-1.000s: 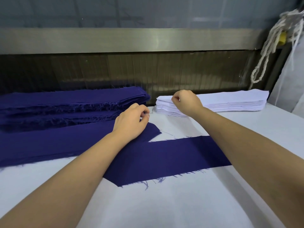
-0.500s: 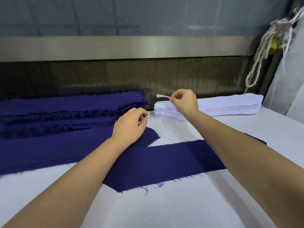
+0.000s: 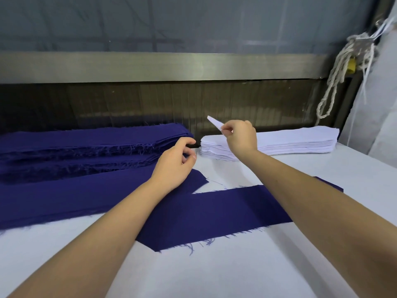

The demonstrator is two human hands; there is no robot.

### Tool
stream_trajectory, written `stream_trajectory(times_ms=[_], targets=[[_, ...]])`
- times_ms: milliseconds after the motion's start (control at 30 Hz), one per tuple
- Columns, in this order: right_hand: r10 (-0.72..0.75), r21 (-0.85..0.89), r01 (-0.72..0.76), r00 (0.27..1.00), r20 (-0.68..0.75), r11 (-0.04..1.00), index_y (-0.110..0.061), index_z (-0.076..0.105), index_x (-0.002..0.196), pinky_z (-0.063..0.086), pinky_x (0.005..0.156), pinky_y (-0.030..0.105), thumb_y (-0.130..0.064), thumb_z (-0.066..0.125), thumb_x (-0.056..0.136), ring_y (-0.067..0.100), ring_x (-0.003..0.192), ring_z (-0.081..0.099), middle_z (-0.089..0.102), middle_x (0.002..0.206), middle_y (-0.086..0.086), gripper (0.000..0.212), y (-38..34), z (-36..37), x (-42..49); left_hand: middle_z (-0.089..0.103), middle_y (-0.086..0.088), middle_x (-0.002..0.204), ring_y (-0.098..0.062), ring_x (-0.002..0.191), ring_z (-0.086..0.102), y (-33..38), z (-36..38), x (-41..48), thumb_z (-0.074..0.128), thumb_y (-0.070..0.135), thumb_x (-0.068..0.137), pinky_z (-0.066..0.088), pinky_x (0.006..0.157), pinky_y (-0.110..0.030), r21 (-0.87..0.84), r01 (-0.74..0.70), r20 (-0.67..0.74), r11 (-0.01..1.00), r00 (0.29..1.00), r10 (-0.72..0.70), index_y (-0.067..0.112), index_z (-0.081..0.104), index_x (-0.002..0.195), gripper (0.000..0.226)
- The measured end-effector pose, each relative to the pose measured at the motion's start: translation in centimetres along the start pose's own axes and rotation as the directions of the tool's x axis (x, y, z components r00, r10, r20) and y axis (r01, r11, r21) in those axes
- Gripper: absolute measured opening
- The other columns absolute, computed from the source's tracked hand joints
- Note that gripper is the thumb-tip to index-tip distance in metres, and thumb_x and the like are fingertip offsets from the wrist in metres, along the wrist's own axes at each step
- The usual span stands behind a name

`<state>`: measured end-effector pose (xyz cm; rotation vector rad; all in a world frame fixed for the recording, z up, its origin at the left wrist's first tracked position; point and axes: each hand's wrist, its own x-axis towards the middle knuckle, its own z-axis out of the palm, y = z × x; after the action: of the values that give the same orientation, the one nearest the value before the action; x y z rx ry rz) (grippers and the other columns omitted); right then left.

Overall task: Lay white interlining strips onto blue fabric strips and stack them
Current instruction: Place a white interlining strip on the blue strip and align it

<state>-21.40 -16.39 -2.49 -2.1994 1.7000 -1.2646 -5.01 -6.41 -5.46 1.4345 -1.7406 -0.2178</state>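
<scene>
White table [image 3: 214, 276] runs back to a dark ribbed panel [image 3: 150, 102] under a brushed metal rail [image 3: 171, 65], with rope [image 3: 337, 82] hanging at the right. One blue fabric strip [image 3: 214, 211] lies across the near table. The right hand [image 3: 240, 136] pinches a white interlining strip [image 3: 214, 122] by its end, raised above the interlining stack [image 3: 300, 140]. The left hand [image 3: 174, 166], fingers loosely curled and holding nothing, rests beside the blue stack [image 3: 86, 140].

Table [image 3: 214, 276] free at 6 o'clock. At 9 blue stacks [image 3: 86, 143], at 1 white stack [image 3: 300, 140] (both low); wall [image 3: 171, 100] blocks 12.
</scene>
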Motion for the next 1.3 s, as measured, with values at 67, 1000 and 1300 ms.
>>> stream_trajectory(times_ms=[67,1000,1300], targets=[[-0.140,-0.133,0.137,0.990,-0.011,0.982,-0.017,0.069,0.106,0.036,0.082,0.032,-0.016,0.049,0.096,0.024,0.103,0.050,0.066,0.107,0.003,0.023,-0.6,-0.2,-0.7,0.061,0.010,0.103,-0.007,0.074,0.055,0.3,0.0,0.0,0.053,0.015,0.093,0.045,0.074,-0.022,-0.041,-0.010,0.022,0.999,1.000,0.010,0.030,0.040,0.134,0.046],[-0.164,-0.444,0.178,0.984,0.069,0.878,-0.016,0.063,0.120,0.025,0.080,0.027,-0.002,0.045,0.092,0.025,0.109,0.042,0.048,0.120,0.005,0.036,4.2,-1.3,-4.1,0.062,-0.011,0.102,-0.014,0.070,0.065,1.0,-3.5,-1.0,0.061,0.000,0.087,0.057,0.062,-0.022,-0.487,0.224,-0.362,0.844,0.828,-0.428,0.011,0.065,0.085,0.012],[0.053,-0.275,-0.045,0.998,0.022,0.960,-0.014,0.066,0.113,0.040,0.071,0.031,-0.006,0.049,0.094,0.032,0.095,0.056,0.045,0.125,0.009,0.027,6.5,-5.2,-5.4,0.059,0.004,0.102,-0.014,0.088,0.060,-0.3,-6.2,-5.0,0.055,-0.009,0.086,0.053,0.058,-0.016,-0.406,0.295,-0.158,0.865,0.910,-0.384,0.020,0.069,0.083,0.032]])
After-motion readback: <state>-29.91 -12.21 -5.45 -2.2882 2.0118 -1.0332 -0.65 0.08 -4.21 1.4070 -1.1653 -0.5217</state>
